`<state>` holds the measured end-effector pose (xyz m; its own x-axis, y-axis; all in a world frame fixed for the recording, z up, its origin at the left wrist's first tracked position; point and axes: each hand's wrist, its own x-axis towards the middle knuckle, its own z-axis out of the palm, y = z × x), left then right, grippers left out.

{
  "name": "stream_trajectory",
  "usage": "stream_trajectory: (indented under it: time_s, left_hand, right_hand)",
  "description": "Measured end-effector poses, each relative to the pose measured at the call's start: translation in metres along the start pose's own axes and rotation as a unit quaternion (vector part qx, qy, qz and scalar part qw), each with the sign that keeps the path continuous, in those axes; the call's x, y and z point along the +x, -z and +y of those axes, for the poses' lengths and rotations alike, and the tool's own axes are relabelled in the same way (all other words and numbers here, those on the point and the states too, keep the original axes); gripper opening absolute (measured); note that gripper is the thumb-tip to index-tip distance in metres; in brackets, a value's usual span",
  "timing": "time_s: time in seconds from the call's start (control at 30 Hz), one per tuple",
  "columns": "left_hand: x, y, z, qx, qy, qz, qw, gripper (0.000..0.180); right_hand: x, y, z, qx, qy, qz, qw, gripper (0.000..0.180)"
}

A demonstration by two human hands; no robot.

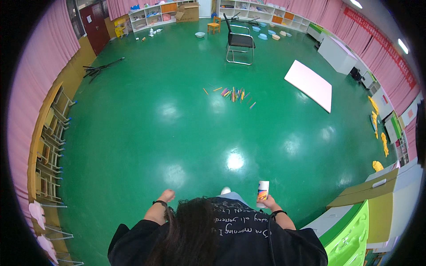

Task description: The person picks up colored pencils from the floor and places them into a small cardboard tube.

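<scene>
My right hand [267, 204] grips a small white cylindrical container [262, 190] with a colourful label, held upright in front of my body. My left hand [167, 195] is a closed fist with nothing in it, out to my left side. Both hands hang over the green floor [177, 133]. A scatter of several coloured sticks [233, 93] lies on the floor well ahead of me, far from either hand. The tip of one white shoe [226, 190] shows between my hands.
A black chair [239, 42] stands beyond the sticks. A white board [309, 84] lies flat to the right. Green and white cabinets [355, 221] stand close on my right. Stacked chairs [49, 150] line the left wall. Shelves [155, 15] run along the back.
</scene>
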<state>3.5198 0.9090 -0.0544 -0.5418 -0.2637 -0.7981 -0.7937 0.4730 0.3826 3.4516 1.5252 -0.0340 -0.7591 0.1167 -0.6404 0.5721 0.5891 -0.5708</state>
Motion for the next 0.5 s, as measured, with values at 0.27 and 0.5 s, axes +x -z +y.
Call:
stream_trajectory:
  time_s: [0.27, 0.5]
  left_hand:
    - [0.095, 0.01, 0.153, 0.07, -0.025, -0.002, 0.997, 0.03]
    - [0.174, 0.065, 0.243, 0.149, -0.027, -0.035, 0.988, 0.028]
  right_hand:
    - [0.166, 0.048, 0.0, 0.006, -0.112, -0.066, 0.992, 0.074]
    - [0.259, 0.099, -0.174, -0.092, -0.014, -0.063, 0.994, 0.07]
